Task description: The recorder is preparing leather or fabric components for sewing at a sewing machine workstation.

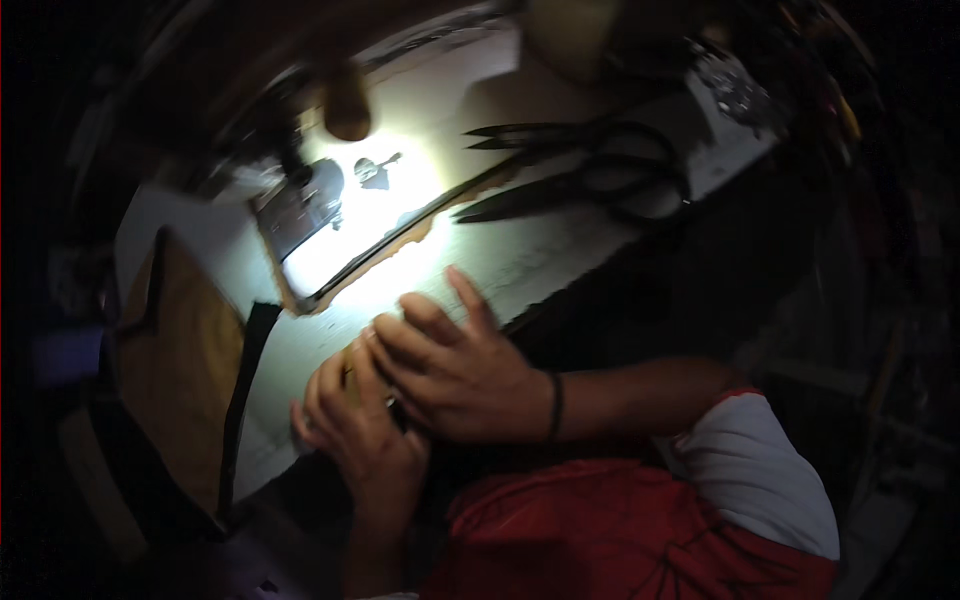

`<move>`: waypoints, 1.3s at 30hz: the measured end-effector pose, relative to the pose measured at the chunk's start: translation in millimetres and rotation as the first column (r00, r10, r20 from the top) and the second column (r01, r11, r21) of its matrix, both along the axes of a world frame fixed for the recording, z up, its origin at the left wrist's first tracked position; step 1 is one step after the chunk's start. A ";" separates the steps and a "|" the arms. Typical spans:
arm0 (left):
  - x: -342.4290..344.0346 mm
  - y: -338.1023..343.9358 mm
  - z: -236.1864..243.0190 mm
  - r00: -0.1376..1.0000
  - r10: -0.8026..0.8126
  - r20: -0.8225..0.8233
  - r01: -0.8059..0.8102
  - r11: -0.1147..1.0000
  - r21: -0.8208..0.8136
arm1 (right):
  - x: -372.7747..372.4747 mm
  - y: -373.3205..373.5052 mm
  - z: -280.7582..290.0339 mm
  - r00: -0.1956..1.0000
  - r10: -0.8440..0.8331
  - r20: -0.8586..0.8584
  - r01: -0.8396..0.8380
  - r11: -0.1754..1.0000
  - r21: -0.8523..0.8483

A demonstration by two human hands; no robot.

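Near the front edge of a pale tabletop [520,265], my two hands meet, fingertips together. My left hand [365,425] has its fingers bent and pressed around something small, of which only a yellowish sliver [349,372] shows. Against it leans my right hand [455,370], its thumb and first fingers closed at the same spot while the little finger sticks out. The fingers hide most of what lies between them. Just beyond my hands is the brightly lit bed of what looks like a sewing machine [318,205], with a small dark piece [374,172] on it.
Large dark scissors [600,175] lie with blades apart at the right of the machine bed. At the left is a brown wooden panel [185,370] with a black strip [248,375] along its edge. A rounded brown part [346,108] hangs over the bed. Surroundings are dark.
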State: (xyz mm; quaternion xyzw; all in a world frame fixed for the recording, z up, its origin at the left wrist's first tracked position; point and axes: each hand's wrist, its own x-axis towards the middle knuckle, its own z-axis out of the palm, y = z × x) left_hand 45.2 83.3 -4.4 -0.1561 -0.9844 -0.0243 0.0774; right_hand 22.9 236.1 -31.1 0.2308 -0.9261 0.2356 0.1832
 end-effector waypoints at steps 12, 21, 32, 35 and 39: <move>5.5 -8.3 12.6 0.999 -0.022 0.045 0.027 0.994 -0.108 | 9.2 -7.7 -6.3 0.996 -0.049 -0.081 0.042 0.995 -0.085; 1.7 -18.8 21.1 0.991 -0.044 0.125 0.049 0.998 -0.034 | 8.6 5.4 7.5 0.997 0.071 -0.001 -0.071 0.997 -0.033; 9.6 -6.5 24.5 0.992 -0.053 0.113 0.059 0.997 -0.051 | 11.7 5.1 21.2 0.996 0.082 0.033 -0.087 0.984 0.155; 8.3 -11.9 24.8 0.990 -0.063 0.123 0.062 0.998 0.012 | 8.9 5.4 24.3 0.994 0.094 0.047 -0.101 0.981 0.164; 4.1 -19.8 19.4 0.989 -0.083 0.125 0.065 0.988 0.139 | 5.2 4.7 25.9 0.993 0.100 0.068 -0.109 0.982 0.153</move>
